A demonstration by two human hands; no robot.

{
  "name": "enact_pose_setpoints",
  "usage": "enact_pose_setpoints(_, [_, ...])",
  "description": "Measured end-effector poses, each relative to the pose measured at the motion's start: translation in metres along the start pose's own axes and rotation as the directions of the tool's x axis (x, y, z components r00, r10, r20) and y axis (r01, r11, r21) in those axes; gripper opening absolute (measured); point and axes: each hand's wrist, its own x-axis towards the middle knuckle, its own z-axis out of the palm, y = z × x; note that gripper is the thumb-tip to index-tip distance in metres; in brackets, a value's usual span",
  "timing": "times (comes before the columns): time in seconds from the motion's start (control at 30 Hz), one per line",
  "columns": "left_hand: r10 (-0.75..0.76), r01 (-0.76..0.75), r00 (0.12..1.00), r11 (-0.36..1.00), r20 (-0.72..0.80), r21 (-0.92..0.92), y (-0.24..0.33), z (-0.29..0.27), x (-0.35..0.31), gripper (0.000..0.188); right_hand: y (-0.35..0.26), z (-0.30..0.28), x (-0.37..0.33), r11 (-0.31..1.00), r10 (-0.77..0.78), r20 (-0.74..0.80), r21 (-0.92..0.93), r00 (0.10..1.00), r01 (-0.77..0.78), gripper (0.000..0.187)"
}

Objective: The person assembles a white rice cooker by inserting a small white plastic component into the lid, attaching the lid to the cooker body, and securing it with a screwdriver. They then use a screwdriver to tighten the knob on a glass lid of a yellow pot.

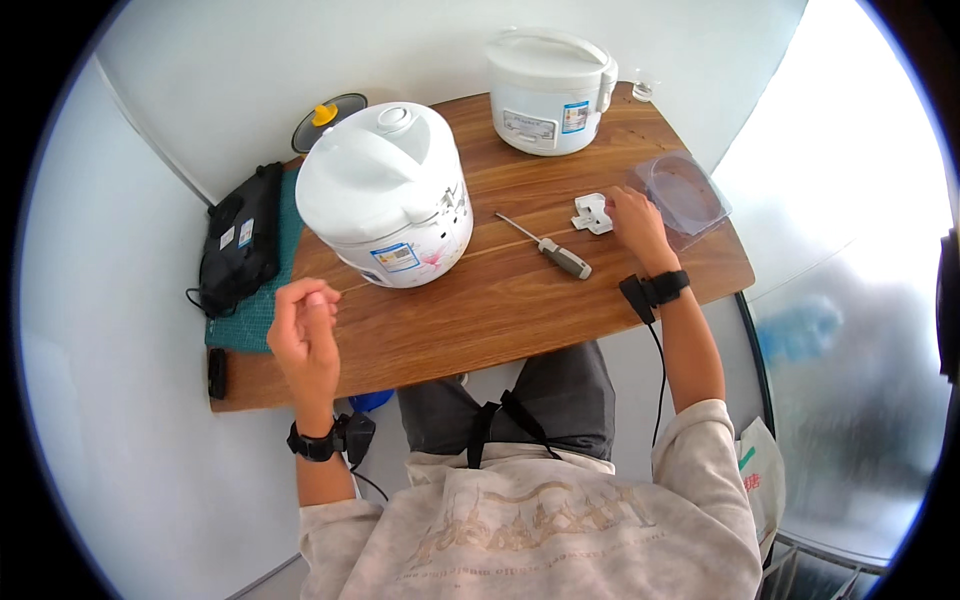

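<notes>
My left hand (305, 328) is raised over the table's front left, fingers curled in and the thumb against them. Whatever it may hold is hidden. Close by stands a white rice cooker (375, 185) with a rounded lid and a flower print. My right hand (636, 222) is at the right side, fingers bent together beside a small white plastic part (592, 213). A clear plastic box (690, 200) lies just past that hand. The fingertips are partly hidden, so a small thing in them cannot be made out. A screwdriver (563, 256) with a grey handle rests between cooker and part.
A second white rice cooker (550, 95) stands at the back of the wooden table (480, 320). On the left are a black case (240, 240), a green cutting mat (245, 320) and a round lid with a yellow knob (325, 115). A small clear item (643, 88) sits far right.
</notes>
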Motion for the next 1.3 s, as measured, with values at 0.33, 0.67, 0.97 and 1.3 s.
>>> enact_pose_setpoints(0.33, [0.016, -0.020, 0.998, 0.997, 0.053, 0.079, -0.003, 0.013, 0.019, 0.009, -0.089, 0.002, -0.051, 0.935, -0.297, 0.243, 0.271, 0.923, 0.229, 0.010])
enact_pose_setpoints(0.67, [-0.029, -0.003, 0.978, 0.988, 0.204, 0.153, -0.006, 0.015, 0.014, 0.010, -0.103, 0.027, -0.064, 0.919, -0.393, 0.184, 0.044, 0.901, 0.392, 0.003])
enact_pose_setpoints(0.97, [-0.155, 0.029, 0.670, 0.983, 0.726, 0.183, -0.026, 0.071, -0.025, 0.017, -0.112, 0.012, -0.065, 0.931, -0.363, 0.183, 0.103, 0.914, 0.349, 0.004])
enact_pose_setpoints(1.3, [-0.130, 0.073, 0.658, 0.991, 0.742, 0.108, -0.040, 0.089, -0.040, 0.018, -0.022, 0.002, -0.034, 0.993, -0.116, 0.036, -0.021, 0.993, 0.117, 0.034])
